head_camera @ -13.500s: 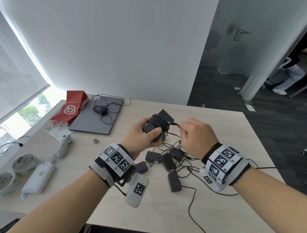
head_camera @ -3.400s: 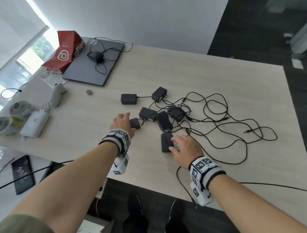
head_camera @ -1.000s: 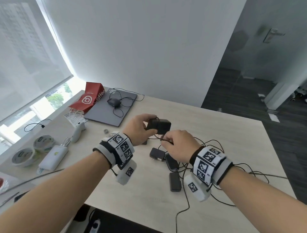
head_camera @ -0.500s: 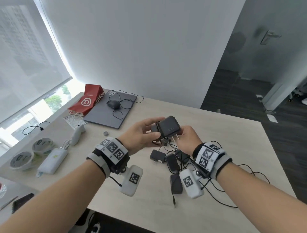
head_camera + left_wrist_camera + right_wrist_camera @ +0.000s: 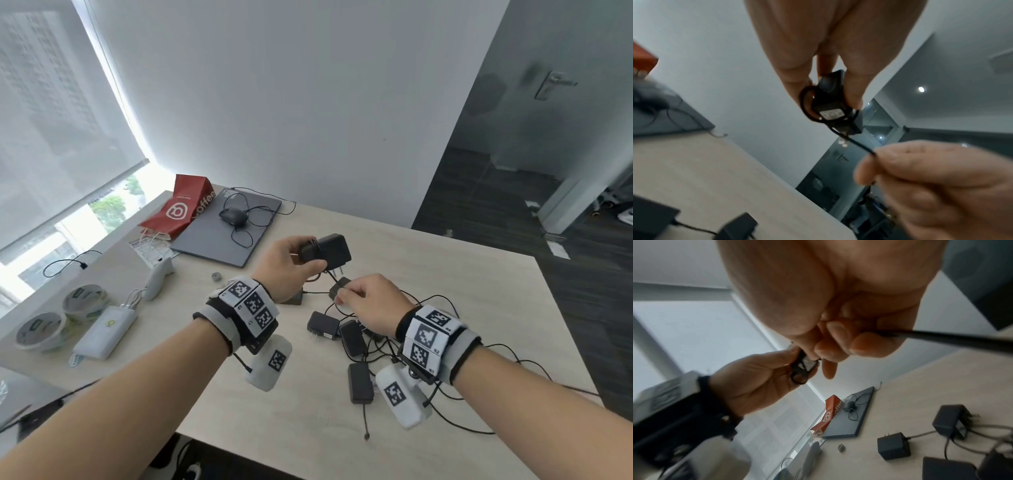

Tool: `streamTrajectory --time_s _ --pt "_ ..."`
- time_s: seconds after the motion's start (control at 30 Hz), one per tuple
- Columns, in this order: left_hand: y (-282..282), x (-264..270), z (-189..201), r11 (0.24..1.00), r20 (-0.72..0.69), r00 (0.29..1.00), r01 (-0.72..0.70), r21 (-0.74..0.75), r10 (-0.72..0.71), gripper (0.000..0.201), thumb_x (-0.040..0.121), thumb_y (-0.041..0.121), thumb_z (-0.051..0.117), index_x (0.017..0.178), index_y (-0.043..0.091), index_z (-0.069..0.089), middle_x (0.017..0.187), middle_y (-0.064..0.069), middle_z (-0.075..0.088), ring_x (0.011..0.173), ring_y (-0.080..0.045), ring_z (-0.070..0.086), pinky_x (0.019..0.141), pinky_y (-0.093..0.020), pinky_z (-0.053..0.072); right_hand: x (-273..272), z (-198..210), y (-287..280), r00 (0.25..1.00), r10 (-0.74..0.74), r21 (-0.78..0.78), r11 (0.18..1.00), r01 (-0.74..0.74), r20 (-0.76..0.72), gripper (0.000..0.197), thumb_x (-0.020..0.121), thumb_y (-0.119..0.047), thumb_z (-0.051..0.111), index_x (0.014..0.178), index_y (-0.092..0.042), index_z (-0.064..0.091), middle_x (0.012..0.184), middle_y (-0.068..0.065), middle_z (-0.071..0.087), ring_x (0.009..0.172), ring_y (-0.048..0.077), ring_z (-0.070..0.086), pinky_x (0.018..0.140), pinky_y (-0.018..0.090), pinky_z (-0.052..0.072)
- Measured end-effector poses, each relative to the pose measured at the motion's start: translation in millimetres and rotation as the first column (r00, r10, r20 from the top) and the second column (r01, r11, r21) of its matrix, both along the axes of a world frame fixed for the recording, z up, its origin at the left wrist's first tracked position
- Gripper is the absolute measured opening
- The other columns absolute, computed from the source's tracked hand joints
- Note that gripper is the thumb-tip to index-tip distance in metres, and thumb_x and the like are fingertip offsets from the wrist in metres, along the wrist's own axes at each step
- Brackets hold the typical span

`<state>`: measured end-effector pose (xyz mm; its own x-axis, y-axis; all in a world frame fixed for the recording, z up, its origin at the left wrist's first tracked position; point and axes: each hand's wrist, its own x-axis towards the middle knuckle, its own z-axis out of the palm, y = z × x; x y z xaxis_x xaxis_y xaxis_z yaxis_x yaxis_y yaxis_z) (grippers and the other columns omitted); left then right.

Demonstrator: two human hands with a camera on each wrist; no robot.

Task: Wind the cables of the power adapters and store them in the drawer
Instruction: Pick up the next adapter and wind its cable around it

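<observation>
Pale wood worktop [image 5: 445,274], white wall, dark floor; red bag [image 5: 181,212] reads "Coffee". Left hand [image 5: 287,270] grips adapter [image 5: 327,251]; right hand [image 5: 370,301] pinches its cable [image 5: 855,142].

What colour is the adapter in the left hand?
Black, with a pale label; the adapter shows best in the left wrist view.

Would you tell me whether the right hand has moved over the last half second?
Yes. The right hand has dropped away from the held adapter toward the table, drawing the cable out.
</observation>
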<state>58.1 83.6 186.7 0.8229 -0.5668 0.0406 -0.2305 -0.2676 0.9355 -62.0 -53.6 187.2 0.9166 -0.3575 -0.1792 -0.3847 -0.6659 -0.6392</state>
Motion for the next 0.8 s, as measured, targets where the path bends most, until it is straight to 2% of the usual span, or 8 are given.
streamTrajectory --time_s 0.1,0.2,0.3,0.4,0.5,0.57,0.67,0.8 --pt "3 7 3 0.969 0.306 0.946 0.029 0.245 -0.105 0.048 0.078 0.015 0.074 0.123 0.019 0.06 0.109 -0.003 0.061 0.093 -0.019 0.062 0.086 -0.027 0.049 1 20 1 0.995 0.098 -0.189 0.978 -0.09 0.035 0.028 0.091 -0.033 0.055 0.076 -0.015 0.069 0.065 -0.001 0.064 0.063 0.015 0.056 0.059 0.029 0.043" --pt "9 13 6 0.867 0.397 0.841 0.155 0.474 -0.368 0.051 0.075 0.018 0.075 0.123 0.026 0.06 0.109 -0.003 0.058 0.094 -0.019 0.057 0.091 -0.029 0.046 9 42 -11 0.983 0.134 -0.367 0.927 -0.079 0.127 0.029 0.087 -0.042 0.061 0.069 -0.021 0.068 0.063 -0.005 0.064 0.064 0.015 0.058 0.062 0.029 0.046" --pt "15 13 11 0.802 0.254 0.82 0.353 0.482 -0.513 0.05 0.075 0.012 0.077 0.12 0.028 0.062 0.103 0.001 0.066 0.09 -0.014 0.063 0.089 -0.026 0.05 20 46 -34 0.973 0.09 -0.263 0.964 -0.031 0.214 0.022 0.08 -0.044 0.071 0.071 -0.024 0.071 0.06 -0.01 0.061 0.061 0.008 0.054 0.061 0.026 0.043" --pt "17 3 20 0.844 -0.038 0.853 0.52 0.134 -0.52 0.051 0.076 -0.006 0.073 0.119 0.018 0.062 0.105 -0.007 0.07 0.09 -0.014 0.067 0.086 -0.025 0.054 26 32 -45 0.957 -0.038 0.029 0.999 0.031 0.289 0.019 0.082 -0.033 0.073 0.073 -0.016 0.072 0.059 -0.008 0.058 0.055 0.008 0.046 0.06 0.026 0.04" --pt "14 -4 22 0.887 -0.117 0.883 0.436 -0.152 -0.455 0.049 0.081 -0.013 0.063 0.123 0.012 0.055 0.105 -0.005 0.067 0.089 -0.009 0.066 0.079 -0.02 0.053 22 11 -38 0.972 -0.105 0.159 0.985 0.072 0.211 0.026 0.092 -0.027 0.061 0.082 -0.005 0.072 0.061 0.004 0.051 0.056 0.017 0.041 0.059 0.032 0.038" --pt "11 -2 17 0.927 -0.157 0.931 0.289 -0.241 -0.331 0.051 0.084 -0.008 0.063 0.129 0.013 0.051 0.109 -0.002 0.066 0.09 -0.006 0.066 0.08 -0.019 0.052 15 -2 -28 0.992 -0.06 0.17 0.985 0.04 0.115 0.029 0.094 -0.033 0.055 0.083 -0.013 0.074 0.058 0.0 0.055 0.05 0.018 0.042 0.055 0.031 0.038" --pt "7 2 9 0.987 -0.076 0.992 0.085 -0.138 -0.096 0.042 0.084 0.002 0.067 0.122 0.018 0.057 0.106 -0.006 0.067 0.086 -0.014 0.065 0.081 -0.025 0.051 9 -12 -15 0.991 0.133 0.03 0.991 -0.133 0.02 0.027 0.094 -0.038 0.05 0.082 -0.027 0.072 0.085 0.006 0.072 0.074 0.026 0.063 0.075 0.037 0.051" --pt "8 6 8 0.994 0.166 0.984 0.051 0.096 -0.067 0.039 0.083 0.008 0.069 0.119 0.02 0.059 0.099 0.0 0.065 0.079 -0.013 0.064 0.075 -0.02 0.052 10 8 -6 0.973 0.229 -0.203 0.954 -0.219 0.027 0.027 0.092 -0.031 0.051 0.081 -0.016 0.07 0.079 0.001 0.069 0.077 0.021 0.061 0.075 0.036 0.05"
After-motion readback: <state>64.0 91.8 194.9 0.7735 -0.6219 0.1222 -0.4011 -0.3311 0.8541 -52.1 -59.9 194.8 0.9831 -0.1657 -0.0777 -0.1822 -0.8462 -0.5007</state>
